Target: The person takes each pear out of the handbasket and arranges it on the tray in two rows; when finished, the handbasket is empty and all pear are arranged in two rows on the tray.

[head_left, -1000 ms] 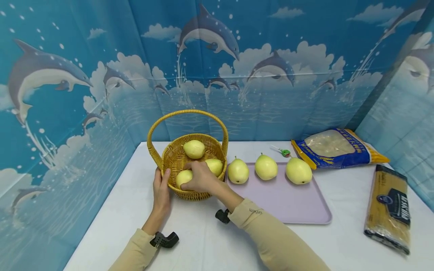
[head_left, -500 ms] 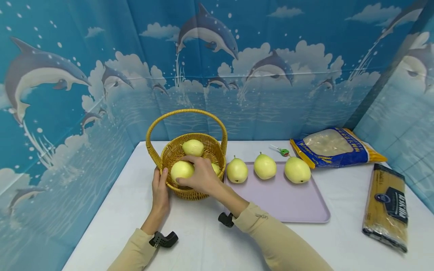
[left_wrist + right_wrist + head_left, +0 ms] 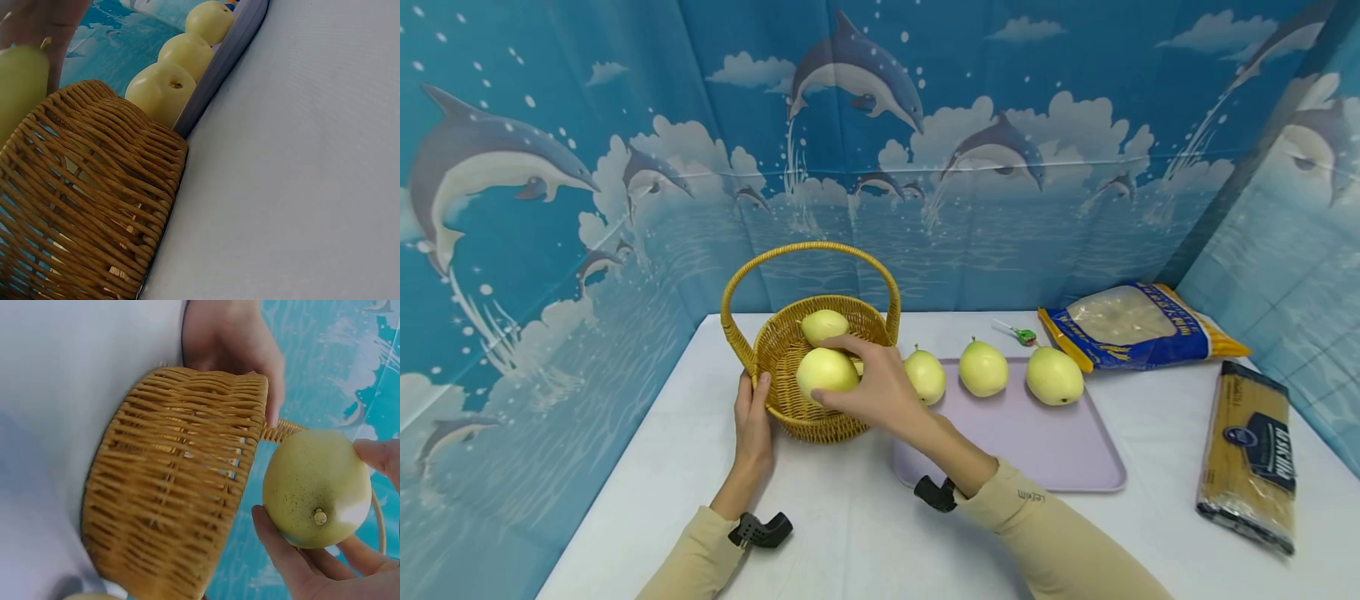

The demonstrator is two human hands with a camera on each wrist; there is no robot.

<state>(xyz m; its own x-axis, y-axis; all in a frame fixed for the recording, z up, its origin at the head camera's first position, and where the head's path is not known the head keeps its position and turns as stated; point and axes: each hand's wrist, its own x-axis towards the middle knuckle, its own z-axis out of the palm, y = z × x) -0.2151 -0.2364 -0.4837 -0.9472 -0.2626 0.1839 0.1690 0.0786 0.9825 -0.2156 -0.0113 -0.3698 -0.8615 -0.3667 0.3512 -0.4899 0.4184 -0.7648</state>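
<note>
My right hand (image 3: 883, 387) pinches a pale yellow-green pear (image 3: 826, 372) between thumb and fingers, above the front part of the wicker basket (image 3: 820, 429). In the right wrist view this pear (image 3: 315, 487) is beyond the basket rim, its stub end facing the camera. Another pear (image 3: 823, 323) lies at the back inside the basket; a further one is mostly hidden behind my right hand. My left hand (image 3: 752, 429) holds the basket's left side, the thumb near the rim beside the handle's base.
A lilac tray (image 3: 1022, 450) right of the basket bears three pears (image 3: 983, 368) along its back edge. Behind it lie a green-wrapped lollipop (image 3: 1024, 337) and a blue-yellow food bag (image 3: 1138, 327). A pasta packet (image 3: 1247, 454) is at far right. A dolphin-print curtain (image 3: 880, 208) hangs behind.
My right hand has lifted a pear from the basket's front and shifted it to the right. My left hand stays at the basket's left side.
</note>
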